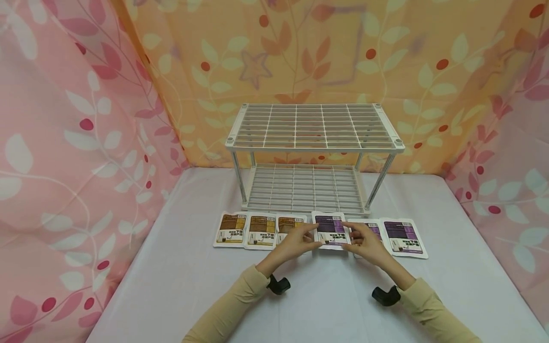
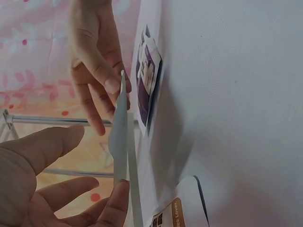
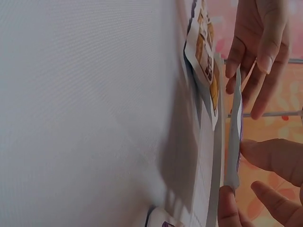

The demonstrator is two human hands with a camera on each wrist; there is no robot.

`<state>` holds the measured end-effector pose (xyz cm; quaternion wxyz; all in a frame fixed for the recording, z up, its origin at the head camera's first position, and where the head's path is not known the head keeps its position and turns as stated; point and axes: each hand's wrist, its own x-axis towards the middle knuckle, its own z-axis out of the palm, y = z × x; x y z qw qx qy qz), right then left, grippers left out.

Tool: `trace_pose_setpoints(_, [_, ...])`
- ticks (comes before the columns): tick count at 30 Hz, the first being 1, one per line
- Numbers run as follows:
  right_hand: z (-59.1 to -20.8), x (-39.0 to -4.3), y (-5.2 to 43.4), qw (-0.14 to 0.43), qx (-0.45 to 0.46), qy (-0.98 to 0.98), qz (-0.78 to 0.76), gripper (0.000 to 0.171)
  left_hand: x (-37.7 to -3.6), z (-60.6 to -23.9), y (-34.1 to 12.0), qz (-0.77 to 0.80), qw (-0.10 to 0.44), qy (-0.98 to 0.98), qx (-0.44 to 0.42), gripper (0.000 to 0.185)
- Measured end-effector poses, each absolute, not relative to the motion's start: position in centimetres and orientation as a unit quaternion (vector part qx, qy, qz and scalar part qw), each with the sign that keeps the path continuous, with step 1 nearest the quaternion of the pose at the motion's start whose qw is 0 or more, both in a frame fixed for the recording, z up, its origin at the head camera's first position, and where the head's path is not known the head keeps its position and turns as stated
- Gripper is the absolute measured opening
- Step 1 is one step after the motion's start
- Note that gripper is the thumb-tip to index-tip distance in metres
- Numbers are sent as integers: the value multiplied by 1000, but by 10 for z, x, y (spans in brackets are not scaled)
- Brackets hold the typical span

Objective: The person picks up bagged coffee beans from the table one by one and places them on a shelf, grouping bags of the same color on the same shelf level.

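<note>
The flat purple-and-white sealed food pouch [image 1: 330, 231], pinched at its left edge by the left hand [image 1: 296, 244] and at its right edge by the right hand [image 1: 364, 243], looks light, thin and bendy, with a smooth film that might slip. Taking it by the sealed side borders seems safest. It is lifted just above the white-clothed counter [image 1: 326, 305], mid-row between brown pouches [image 1: 250, 231] and purple ones [image 1: 403, 237], before the white wire shelf rack [image 1: 313, 157].
</note>
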<state>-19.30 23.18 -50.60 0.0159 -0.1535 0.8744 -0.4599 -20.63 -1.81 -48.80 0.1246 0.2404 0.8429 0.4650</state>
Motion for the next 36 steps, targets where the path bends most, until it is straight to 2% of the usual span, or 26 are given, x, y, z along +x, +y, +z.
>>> trace_pose_setpoints(6, [-501,-191,225,1,-161,872,-462,63,-207,-485,-20,467,96,846,240,60])
trace_pose_setpoints(16, [-492,-191,211,-58,-188,874,-443,63,-210,-482,-26,469,78,851,222,65])
trace_pose_setpoints(36, [-484,-194,193,-146,-248,872,-397,76,-211,-473,-42,449,0,854,263,71])
